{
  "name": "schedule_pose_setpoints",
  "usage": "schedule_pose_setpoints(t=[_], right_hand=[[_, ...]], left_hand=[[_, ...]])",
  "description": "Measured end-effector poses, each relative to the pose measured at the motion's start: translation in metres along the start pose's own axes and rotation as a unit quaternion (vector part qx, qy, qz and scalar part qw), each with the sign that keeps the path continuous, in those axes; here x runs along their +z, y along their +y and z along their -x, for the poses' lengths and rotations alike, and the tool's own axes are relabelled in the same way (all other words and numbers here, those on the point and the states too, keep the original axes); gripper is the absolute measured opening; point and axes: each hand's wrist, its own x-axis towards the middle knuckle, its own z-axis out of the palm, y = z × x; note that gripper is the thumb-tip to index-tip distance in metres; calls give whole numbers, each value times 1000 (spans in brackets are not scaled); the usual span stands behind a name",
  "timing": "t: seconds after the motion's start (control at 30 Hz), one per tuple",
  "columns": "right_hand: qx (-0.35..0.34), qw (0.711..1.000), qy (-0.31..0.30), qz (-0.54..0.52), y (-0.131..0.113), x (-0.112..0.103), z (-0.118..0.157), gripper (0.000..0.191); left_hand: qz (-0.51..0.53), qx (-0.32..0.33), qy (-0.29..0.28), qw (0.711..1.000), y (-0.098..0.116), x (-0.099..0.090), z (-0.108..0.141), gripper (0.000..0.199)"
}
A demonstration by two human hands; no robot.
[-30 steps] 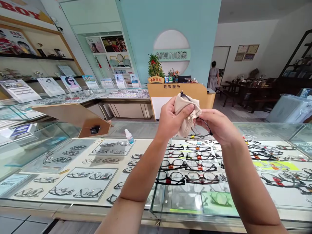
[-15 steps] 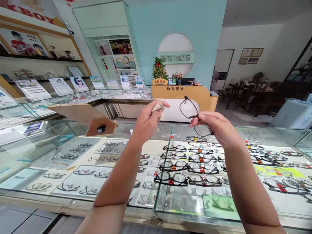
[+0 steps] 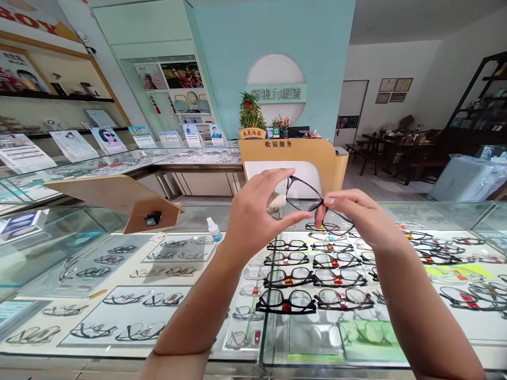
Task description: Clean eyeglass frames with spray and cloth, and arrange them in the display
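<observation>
My right hand (image 3: 358,216) pinches a pair of black-rimmed glasses (image 3: 304,193) near the bridge, holding them up over the counter with one lens facing me. My left hand (image 3: 259,214) is just to the left of the glasses, with a bunched beige lens cloth (image 3: 277,203) between its fingers. Most of the cloth is hidden by that hand. Its fingertips reach the near lens's rim, though I cannot tell whether they touch it.
Below my hands, a glass display counter (image 3: 317,359) holds several rows of glasses. A small white dropper bottle (image 3: 214,230) stands on it left of my left wrist. A sloped wooden stand (image 3: 134,203) is at left, and a wooden cashier desk (image 3: 285,150) is behind.
My left hand has moved right with the cloth, closing the gap to the glasses. The glasses have turned slightly in my right hand, and the view has shifted a little.
</observation>
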Motion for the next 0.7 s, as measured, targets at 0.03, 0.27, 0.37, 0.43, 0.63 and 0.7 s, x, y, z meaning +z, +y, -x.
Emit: schedule_pose_setpoints(t=[0.03,0.27,0.37,0.43,0.63,0.7], right_hand=[[5,1000,2,-2,-1,0,1,39],[8,998,31,51,-4,-1,6,43],[-46,987,105,112,-6,3,9,37],[-111,960,199,163,-7,5,9,25],[-209,863,327,324,1,8,5,51],[-214,858,323,337,6,11,2,50]], left_hand=[[-3,1,-4,1000,0,0,0,70],[-18,4,-7,1000,3,1,2,67],[-22,-8,26,999,2,0,2,68],[-34,-39,65,997,0,-1,3,67],[-65,-142,169,973,-8,-1,4,63],[-64,-159,171,970,-9,0,3,61]])
